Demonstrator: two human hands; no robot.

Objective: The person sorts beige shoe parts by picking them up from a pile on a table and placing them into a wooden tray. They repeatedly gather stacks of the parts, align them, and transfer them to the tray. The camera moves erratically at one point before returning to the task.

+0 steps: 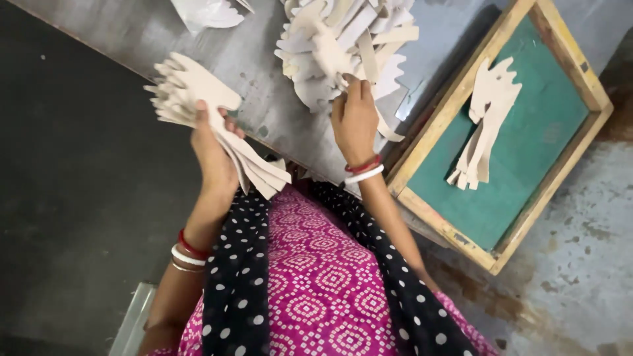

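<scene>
Cutout stack (198, 112) in left hand (214, 155), right hand (355, 122) at pile (343, 46)

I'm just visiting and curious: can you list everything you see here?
Cut-out stack: one bundle, cream, in the left hand.
Cut-out pile: one heap, cream, on the table's far side.
Tray: one, wooden frame, green base, right of the pile.
Cut-outs in tray: a few, cream, on the green base.
Table: one, grey.
Bangles: red and white, both wrists.
Left hand: grip on the stack.
Right hand: fingertips at the pile.
</scene>
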